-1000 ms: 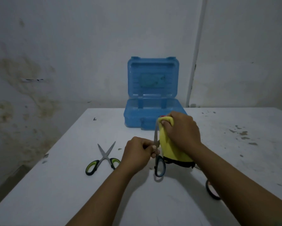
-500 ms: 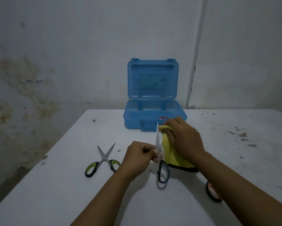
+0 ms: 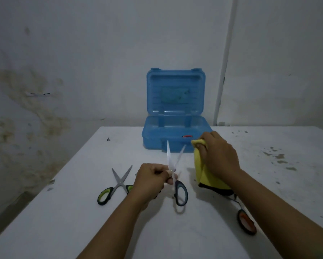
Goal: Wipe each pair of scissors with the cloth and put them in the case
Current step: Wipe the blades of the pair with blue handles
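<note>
My left hand [image 3: 153, 179] gripped the blue-handled scissors [image 3: 175, 176] near the pivot, blades parted and pointing toward the far side. My right hand [image 3: 219, 156] held the yellow cloth [image 3: 203, 174] bunched in curled fingers, just right of the blades (not touching them). The open blue case [image 3: 173, 131] stood at the far edge of the desk [image 3: 82, 212]; green-handled scissors [image 3: 117, 184] lay left, orange-handled scissors [image 3: 245, 221] near right.

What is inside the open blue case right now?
Through the blue case's translucent front wall, a red-and-dark scissor handle shows near its right side. The rest of the inside is hidden by the wall.
</note>
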